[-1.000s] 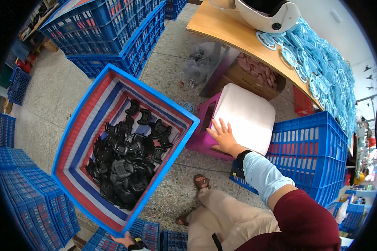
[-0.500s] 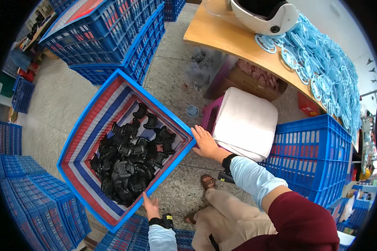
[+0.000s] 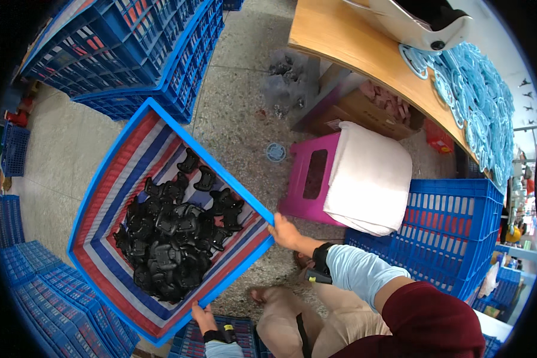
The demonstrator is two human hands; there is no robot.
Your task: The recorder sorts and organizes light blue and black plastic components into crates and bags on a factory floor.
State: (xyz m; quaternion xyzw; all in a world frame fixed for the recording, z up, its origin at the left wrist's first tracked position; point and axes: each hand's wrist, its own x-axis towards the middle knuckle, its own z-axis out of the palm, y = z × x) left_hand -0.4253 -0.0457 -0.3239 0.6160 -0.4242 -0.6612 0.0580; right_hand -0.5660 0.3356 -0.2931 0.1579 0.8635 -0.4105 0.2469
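Note:
In front of me is a blue plastic crate (image 3: 225, 176), lined with red, white and blue striped woven sheeting (image 3: 110, 230). A heap of black plastic parts (image 3: 167, 256), shaped like small game controllers, lies inside it. At the crate's right corner, my right hand (image 3: 285, 231) has its fingers curled over the rim. Closer to me, my left hand (image 3: 204, 317) grips the near rim, its fingers partly hidden by the crate wall. Both wrists wear dark bands.
Stacked blue crates (image 3: 125, 53) stand at the far left, more (image 3: 53, 286) at near left. To the right are a pink stool (image 3: 307, 179) with a white cloth (image 3: 370, 179) and another blue crate (image 3: 435, 221). A wooden table (image 3: 352, 45) holds light-blue plastic rings (image 3: 477, 95) and a white helmet (image 3: 417, 24).
The crate has shifted slightly left and nearer to me, with both hands on it. My right hand's spread fingers have curled around the rim, and the view has turned a little.

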